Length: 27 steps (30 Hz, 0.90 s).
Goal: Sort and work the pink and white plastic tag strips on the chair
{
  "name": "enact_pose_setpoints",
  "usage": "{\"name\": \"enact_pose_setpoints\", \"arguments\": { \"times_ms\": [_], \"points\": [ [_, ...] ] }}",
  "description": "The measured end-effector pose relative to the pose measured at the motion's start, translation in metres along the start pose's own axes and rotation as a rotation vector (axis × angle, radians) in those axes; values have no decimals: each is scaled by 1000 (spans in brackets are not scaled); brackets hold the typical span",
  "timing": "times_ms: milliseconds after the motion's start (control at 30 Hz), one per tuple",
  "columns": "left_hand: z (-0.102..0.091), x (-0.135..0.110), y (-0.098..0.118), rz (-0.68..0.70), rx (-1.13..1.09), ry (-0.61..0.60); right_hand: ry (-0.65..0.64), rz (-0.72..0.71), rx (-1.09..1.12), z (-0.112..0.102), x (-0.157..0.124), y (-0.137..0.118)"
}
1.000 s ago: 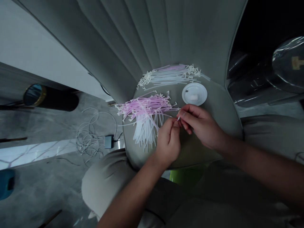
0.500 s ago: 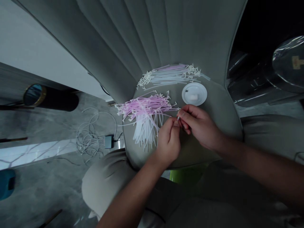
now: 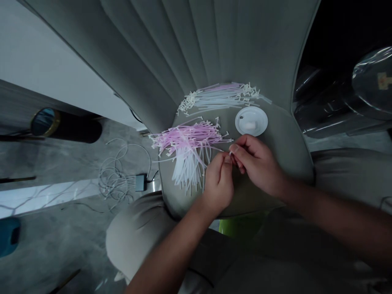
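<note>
My left hand is closed in a pinch on a thin pale plastic tube, mostly covered by the fingers. Fingertip to fingertip with it, my right hand pinches a tiny white piece that barely shows between the thumb and finger. Just left of my hands lies a pile of pink tubes with white T-shaped ends. Below it, a bundle of white tubes fans toward me. Beyond my right hand sits a white round dish with a small white lump in it.
Another row of white-tipped tubes lies by the backrest of the grey chair, whose seat bears everything. On the floor at left are coiled wires leading to a small dark box. Clear plastic wrapping stands at right.
The fingertips have drawn slightly closer together, and less of the tiny white piece shows between them. The piles and the dish stay where they were.
</note>
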<state>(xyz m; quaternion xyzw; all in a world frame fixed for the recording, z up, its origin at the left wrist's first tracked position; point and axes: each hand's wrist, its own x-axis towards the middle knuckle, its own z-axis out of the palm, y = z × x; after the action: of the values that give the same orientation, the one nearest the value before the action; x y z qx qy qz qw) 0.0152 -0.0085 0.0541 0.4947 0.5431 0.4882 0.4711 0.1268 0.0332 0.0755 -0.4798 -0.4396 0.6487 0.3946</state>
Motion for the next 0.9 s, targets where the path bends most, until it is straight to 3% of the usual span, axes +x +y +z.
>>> {"name": "enact_pose_setpoints", "arguments": {
  "times_ms": [267,633,900],
  "points": [
    [-1,0,1,-15,11,-22,-45,6,32,-1,0,-4],
    [-1,0,-2,5,48,7,3,15,-36,0,-1,-1],
    [-3,2,4,31,126,-25,41,-100,-146,0,-6,6]
  ]
}}
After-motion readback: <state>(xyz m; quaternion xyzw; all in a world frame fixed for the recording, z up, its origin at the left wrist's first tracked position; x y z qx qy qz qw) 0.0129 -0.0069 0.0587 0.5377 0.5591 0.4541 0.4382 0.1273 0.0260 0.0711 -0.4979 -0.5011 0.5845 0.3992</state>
